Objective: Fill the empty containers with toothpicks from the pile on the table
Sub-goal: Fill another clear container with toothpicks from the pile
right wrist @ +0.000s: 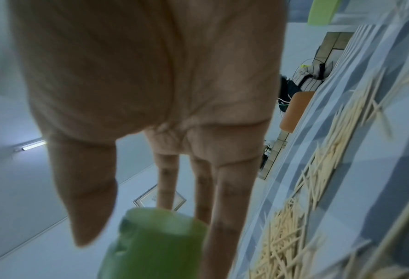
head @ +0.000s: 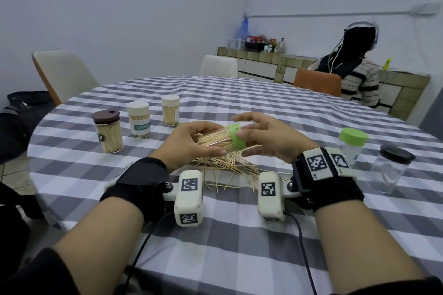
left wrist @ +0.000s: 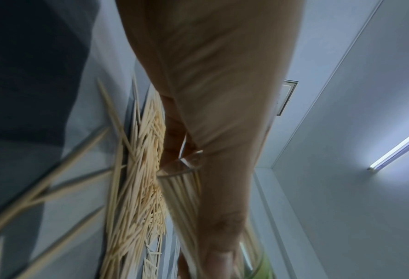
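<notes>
The filled container (head: pixel 217 139) is held above the toothpick pile (head: pixel 227 163), between both hands, near the middle of the table. It lies on its side, long axis running left to right, with the green lid (head: pixel 236 138) pointing right. The toothpicks inside run along that same axis.

The left hand (head: pixel 196 142) grips the clear body, fingers curled over the top and thumb along the near side. The right hand (head: pixel 266 137) is at the lid end: the thumb touches the lid, and the other fingers are spread and only lightly bent, arching above it. The right wrist view shows the fingers long and nearly straight beside the lid (right wrist: pixel 155 243).

Count of containers on the checked tablecloth (head: pixel 239 235):
- Three filled, upright, far left: one with a brown lid (head: pixel 107 131), one labelled TOOTHPICK (head: pixel 139 119), one with a cream lid (head: pixel 170 110).
- Two empty, upright, at the right: one with a green lid (head: pixel 352 145), one with a dark lid (head: pixel 389 169).
- One in the hands.

Loose toothpicks scatter from the pile toward the near edge.

A second person in a striped top (head: pixel 354 79) sits at the far right.
</notes>
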